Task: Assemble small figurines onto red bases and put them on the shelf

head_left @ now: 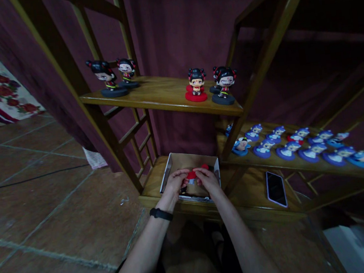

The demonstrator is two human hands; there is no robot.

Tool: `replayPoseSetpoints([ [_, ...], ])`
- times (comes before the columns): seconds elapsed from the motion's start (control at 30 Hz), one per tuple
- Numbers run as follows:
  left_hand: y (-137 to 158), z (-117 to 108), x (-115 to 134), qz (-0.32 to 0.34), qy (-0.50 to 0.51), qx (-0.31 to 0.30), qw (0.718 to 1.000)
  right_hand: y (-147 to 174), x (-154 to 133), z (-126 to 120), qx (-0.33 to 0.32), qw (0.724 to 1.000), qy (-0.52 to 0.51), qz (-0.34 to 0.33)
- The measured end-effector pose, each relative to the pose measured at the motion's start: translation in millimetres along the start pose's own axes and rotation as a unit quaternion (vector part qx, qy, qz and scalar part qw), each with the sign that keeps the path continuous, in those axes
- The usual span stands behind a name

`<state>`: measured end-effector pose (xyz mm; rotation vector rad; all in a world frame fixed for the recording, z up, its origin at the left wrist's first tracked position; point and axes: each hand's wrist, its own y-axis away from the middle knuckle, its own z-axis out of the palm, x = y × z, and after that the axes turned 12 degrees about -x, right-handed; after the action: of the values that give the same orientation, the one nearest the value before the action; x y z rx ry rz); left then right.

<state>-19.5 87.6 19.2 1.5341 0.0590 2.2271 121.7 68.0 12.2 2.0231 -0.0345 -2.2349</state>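
Both of my hands meet over an open cardboard box (170,167) on the bottom shelf. My left hand (178,181) has its fingers pinched at the left side of a small red disc-like piece (191,175), which looks like a figurine base. On the other side, my right hand (205,177) grips the same red piece with thumb and fingertips. Something pale shows just under it. Another red piece (204,166) is visible behind my right fingers. Dark small items lie inside the box, too dim to name.
On the upper shelf (160,94) stand several black-haired figurines (197,82) on red or dark bases. The right shelf carries rows of purple-and-blue figurines (288,150). A phone (276,189) lies below them. Wooden posts (102,132) flank the box. A white box (355,248) sits on the floor.
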Motion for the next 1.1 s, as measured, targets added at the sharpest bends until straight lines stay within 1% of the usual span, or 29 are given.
replayPoseSetpoints([
  [0.2,0,-4,5,-0.072,0.101,-0.014,0.992,4,-5,2,-0.028,0.998,-0.051,0.014],
  [0.3,-2,-7,6,-0.090,0.142,-0.023,0.986,6,-7,2,-0.037,0.997,-0.070,0.017],
  [0.47,-1,-8,7,-0.111,0.177,-0.042,0.977,4,-5,-1,-0.026,0.998,-0.062,0.018],
  [0.67,3,-6,10,-0.103,0.165,-0.050,0.980,1,0,-3,-0.012,0.998,-0.051,0.024],
  [0.8,3,-5,9,-0.100,0.142,-0.053,0.983,0,1,-3,-0.008,0.999,-0.022,0.024],
  [0.97,0,-5,6,-0.095,0.101,-0.036,0.990,0,3,-3,0.004,0.999,0.026,0.025],
  [1.1,-1,-5,4,-0.098,0.041,-0.022,0.994,-2,4,-4,0.008,0.998,0.047,0.036],
])
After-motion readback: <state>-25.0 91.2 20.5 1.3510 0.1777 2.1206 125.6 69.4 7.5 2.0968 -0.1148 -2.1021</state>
